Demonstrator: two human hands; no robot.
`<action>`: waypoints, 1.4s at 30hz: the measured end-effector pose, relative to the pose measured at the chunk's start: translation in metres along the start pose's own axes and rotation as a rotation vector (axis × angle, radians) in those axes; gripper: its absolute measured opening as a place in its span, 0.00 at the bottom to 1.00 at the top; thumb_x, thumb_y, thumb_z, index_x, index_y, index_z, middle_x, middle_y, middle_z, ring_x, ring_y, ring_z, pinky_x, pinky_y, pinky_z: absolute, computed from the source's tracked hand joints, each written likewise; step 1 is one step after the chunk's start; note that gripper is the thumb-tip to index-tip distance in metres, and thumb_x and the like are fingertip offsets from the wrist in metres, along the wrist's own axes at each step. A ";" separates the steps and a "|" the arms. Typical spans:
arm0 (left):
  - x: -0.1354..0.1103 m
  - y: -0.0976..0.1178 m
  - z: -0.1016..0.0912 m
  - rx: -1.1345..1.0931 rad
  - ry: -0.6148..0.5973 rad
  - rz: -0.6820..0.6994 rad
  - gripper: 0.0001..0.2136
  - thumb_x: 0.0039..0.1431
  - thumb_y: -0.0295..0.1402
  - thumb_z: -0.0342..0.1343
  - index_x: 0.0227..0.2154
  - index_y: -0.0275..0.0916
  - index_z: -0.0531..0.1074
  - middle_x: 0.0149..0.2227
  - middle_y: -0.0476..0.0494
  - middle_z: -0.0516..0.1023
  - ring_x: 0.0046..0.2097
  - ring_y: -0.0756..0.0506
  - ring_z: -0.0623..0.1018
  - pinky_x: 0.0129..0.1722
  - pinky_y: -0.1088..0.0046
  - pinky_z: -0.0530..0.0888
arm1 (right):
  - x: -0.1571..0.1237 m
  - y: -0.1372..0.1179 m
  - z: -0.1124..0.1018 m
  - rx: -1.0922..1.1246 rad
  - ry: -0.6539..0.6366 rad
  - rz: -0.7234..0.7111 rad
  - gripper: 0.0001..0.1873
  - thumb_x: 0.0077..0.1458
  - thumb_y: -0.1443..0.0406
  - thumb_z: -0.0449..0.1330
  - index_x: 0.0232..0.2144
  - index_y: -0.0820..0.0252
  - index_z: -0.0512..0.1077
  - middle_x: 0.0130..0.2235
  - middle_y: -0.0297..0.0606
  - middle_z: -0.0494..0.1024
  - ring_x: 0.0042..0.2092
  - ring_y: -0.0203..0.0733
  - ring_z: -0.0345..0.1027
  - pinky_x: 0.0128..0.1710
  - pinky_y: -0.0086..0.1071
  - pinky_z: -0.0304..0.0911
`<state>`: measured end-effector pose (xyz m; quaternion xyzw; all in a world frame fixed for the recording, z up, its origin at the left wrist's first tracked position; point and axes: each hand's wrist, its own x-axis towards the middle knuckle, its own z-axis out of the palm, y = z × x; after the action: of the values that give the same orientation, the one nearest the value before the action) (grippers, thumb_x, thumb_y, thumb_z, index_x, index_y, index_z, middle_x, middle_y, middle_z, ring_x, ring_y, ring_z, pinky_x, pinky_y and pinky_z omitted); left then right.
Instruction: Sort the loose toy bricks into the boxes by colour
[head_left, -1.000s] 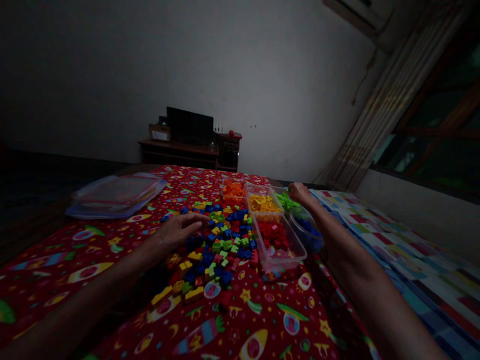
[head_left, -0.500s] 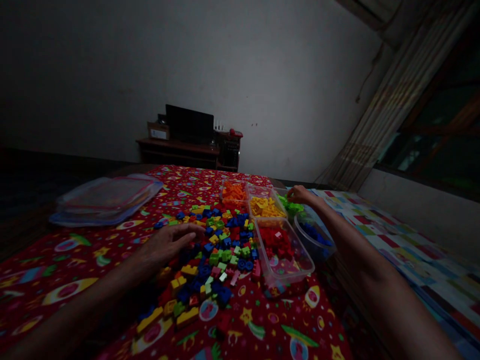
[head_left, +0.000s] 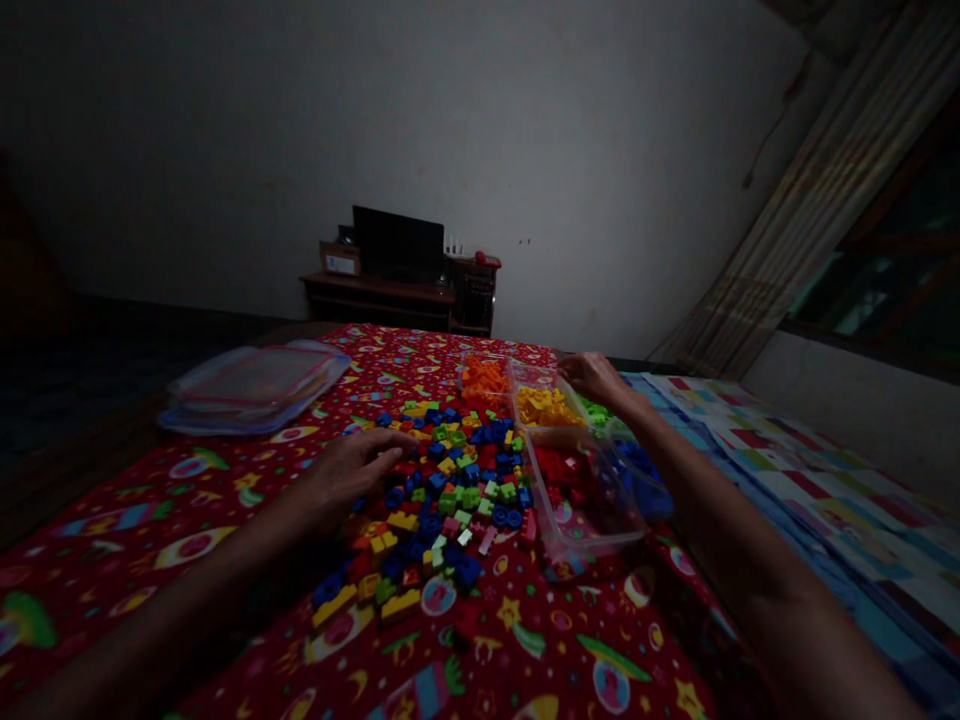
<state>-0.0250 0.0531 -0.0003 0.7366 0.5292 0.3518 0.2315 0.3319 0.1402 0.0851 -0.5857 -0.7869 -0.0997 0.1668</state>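
A heap of small plastic bricks (head_left: 450, 490) in blue, green, yellow and red lies on a red patterned tablecloth (head_left: 135, 520). My left hand (head_left: 352, 468) rests flat on the heap's left side, fingers stretched out. My right hand (head_left: 592, 375) hovers at the far right, over the clear tub of yellow bricks (head_left: 546, 408) and beside the green bricks (head_left: 600, 412); its fingers curl, and whether anything is in them is hidden. A tub of orange bricks (head_left: 484, 375), a tub of red bricks (head_left: 581, 490) and a tub of blue bricks (head_left: 637, 475) stand alongside.
Stacked clear lids (head_left: 255, 385) lie at the far left of the table. A checked cloth (head_left: 810, 490) covers the surface to the right. Behind, a dark wooden desk (head_left: 397, 300) with a monitor stands against the wall. The room is dim.
My right hand has moved left from the green bricks to above the yellow tub. My left hand stays on the heap. The camera has shifted slightly.
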 end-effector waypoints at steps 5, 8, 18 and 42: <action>0.001 -0.003 0.005 0.171 -0.015 0.198 0.18 0.55 0.41 0.47 0.42 0.41 0.77 0.45 0.41 0.79 0.45 0.39 0.76 0.47 0.63 0.72 | -0.041 -0.078 -0.007 0.309 0.075 -0.128 0.13 0.57 0.65 0.54 0.37 0.64 0.77 0.32 0.43 0.80 0.31 0.36 0.70 0.29 0.25 0.57; 0.002 -0.002 0.013 0.236 -0.054 0.363 0.20 0.56 0.36 0.46 0.50 0.39 0.72 0.54 0.40 0.73 0.55 0.39 0.70 0.55 0.59 0.66 | -0.061 -0.117 0.003 0.403 0.004 -0.144 0.12 0.57 0.67 0.53 0.37 0.64 0.77 0.34 0.41 0.80 0.32 0.36 0.71 0.30 0.25 0.58; 0.003 -0.012 0.040 0.339 -0.070 0.610 0.14 0.56 0.26 0.50 0.44 0.39 0.75 0.46 0.38 0.76 0.50 0.42 0.72 0.52 0.62 0.69 | -0.099 -0.171 0.041 -0.002 -0.206 -0.050 0.18 0.60 0.67 0.49 0.51 0.62 0.68 0.48 0.49 0.74 0.49 0.46 0.66 0.44 0.34 0.59; 0.001 0.008 0.003 -0.139 -0.130 0.025 0.25 0.38 0.35 0.58 0.45 0.38 0.74 0.38 0.43 0.79 0.40 0.39 0.78 0.38 0.64 0.74 | -0.088 -0.150 0.044 0.307 -0.034 -0.039 0.11 0.59 0.65 0.52 0.38 0.62 0.73 0.36 0.43 0.78 0.38 0.40 0.70 0.36 0.28 0.58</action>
<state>-0.0173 0.0519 0.0040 0.7464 0.4783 0.3422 0.3116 0.2048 0.0335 0.0174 -0.5394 -0.8069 0.0284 0.2389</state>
